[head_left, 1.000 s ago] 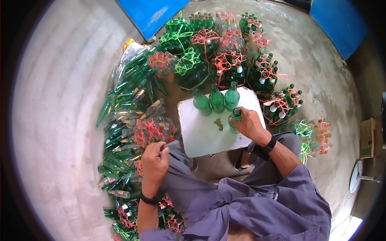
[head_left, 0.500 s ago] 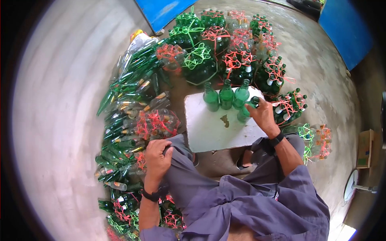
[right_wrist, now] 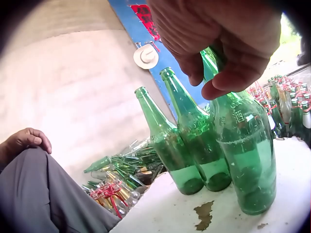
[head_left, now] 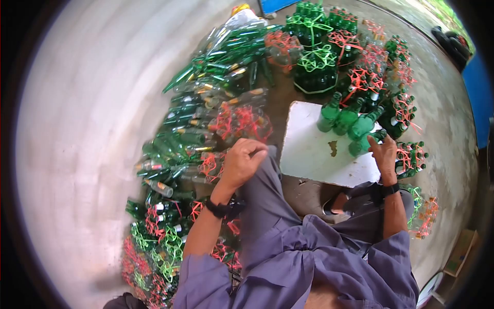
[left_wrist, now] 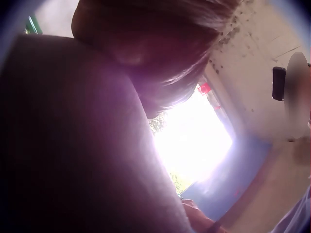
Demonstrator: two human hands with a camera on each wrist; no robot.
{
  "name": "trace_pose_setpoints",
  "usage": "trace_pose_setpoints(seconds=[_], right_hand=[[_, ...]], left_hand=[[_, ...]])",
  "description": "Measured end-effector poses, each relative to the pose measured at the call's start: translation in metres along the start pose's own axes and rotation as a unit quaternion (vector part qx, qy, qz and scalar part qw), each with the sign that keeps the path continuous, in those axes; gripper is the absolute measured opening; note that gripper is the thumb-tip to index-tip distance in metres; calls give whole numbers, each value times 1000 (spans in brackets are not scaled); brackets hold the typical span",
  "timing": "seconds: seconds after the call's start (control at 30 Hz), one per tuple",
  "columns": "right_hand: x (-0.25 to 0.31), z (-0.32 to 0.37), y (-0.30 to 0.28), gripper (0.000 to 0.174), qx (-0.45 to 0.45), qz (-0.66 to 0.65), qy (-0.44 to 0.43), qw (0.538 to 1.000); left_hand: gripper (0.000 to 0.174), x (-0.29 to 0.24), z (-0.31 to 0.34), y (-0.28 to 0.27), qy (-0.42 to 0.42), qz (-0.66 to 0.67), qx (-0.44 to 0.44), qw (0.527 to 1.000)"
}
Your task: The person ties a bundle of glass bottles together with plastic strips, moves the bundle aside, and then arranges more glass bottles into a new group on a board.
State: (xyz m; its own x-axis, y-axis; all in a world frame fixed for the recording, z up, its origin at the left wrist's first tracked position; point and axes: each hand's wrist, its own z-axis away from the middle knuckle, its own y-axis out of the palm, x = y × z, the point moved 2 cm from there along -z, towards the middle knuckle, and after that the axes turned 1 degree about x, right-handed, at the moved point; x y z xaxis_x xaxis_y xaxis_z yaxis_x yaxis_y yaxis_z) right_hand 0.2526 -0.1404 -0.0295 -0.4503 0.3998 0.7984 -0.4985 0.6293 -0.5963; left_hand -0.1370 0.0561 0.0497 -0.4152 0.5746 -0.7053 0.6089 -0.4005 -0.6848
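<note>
On a white board-like stand (head_left: 309,149), green glass bottles stand close together near the right far corner. The nearest green bottle (right_wrist: 245,155) is upright, its base on the white top; my right hand (head_left: 385,157) holds it by the neck, thumb and fingers around it. Just behind it in the head view are three more, a left bottle (head_left: 328,114), a middle bottle (head_left: 346,119) and a right bottle (head_left: 363,126). My left hand (head_left: 244,164) rests on my left knee with fingers loosely bent and nothing in it. The left wrist view is mostly dark, filled by hand and trouser leg.
A long pile of loose bottles (head_left: 221,56) lies along the left by the wall. Tied bundles of upright bottles (head_left: 315,77) stand behind the stand and to its right. Another tied bundle (head_left: 239,122) lies near my left knee. A cardboard box (head_left: 459,252) sits far right.
The head view has swung left, so the scene appears shifted right and tilted. My right hand stays at the nearest bottle's neck; my left hand remains on the knee.
</note>
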Motion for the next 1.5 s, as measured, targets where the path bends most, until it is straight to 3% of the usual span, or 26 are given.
trace_pose_setpoints(seconds=[0.07,0.2,0.43,0.5,0.57,0.7,0.77,0.83,0.9,0.97,1.0,1.07,1.1,1.17,1.33,1.4,1.43,1.5], right_hand=[[7,4,-2,36,15,-14,19,1000],[8,6,-4,37,31,15,55,998],[-4,12,-15,37,49,47,41,997],[-1,11,-19,39,168,163,74,969],[10,17,-21,40,179,185,59,965],[11,34,-8,34,339,55,96,934],[51,56,5,32,404,-33,75,911],[89,80,26,46,451,-67,-35,889],[128,112,53,66,493,-256,-30,831],[158,141,76,77,481,-314,-115,810],[169,154,88,77,483,-314,-117,809],[182,174,103,73,434,-394,-75,807],[183,178,106,73,435,-392,-75,807],[181,182,113,70,422,-362,18,831],[193,188,114,62,390,-379,36,838],[193,190,113,60,388,-383,47,837],[194,190,112,59,389,-360,37,847],[195,193,110,58,391,-337,31,856]], left_hand=[[12,2,-3,-4,-32,36,3,999],[20,2,-7,-9,-128,330,-37,934],[20,-25,-20,-23,-149,434,-63,887],[20,-34,-26,-24,-143,433,-62,888],[20,-39,-32,-22,-137,431,-60,890],[18,-55,-47,-9,-90,447,-35,889],[18,-67,-57,-3,-65,462,-26,884],[18,-75,-66,5,-67,447,-6,892],[18,-85,-71,13,-80,451,2,889],[19,-84,-76,27,-38,466,14,884],[19,-84,-77,32,-37,473,14,880],[19,-85,-72,37,-52,485,21,873],[19,-84,-71,39,-65,496,31,865],[19,-80,-69,39,-77,512,32,855],[19,-67,-69,48,-103,529,11,843],[17,-66,-70,51,-42,390,-20,919],[17,-65,-69,52,-43,391,-20,919],[16,-66,-66,53,-18,263,-23,964]])
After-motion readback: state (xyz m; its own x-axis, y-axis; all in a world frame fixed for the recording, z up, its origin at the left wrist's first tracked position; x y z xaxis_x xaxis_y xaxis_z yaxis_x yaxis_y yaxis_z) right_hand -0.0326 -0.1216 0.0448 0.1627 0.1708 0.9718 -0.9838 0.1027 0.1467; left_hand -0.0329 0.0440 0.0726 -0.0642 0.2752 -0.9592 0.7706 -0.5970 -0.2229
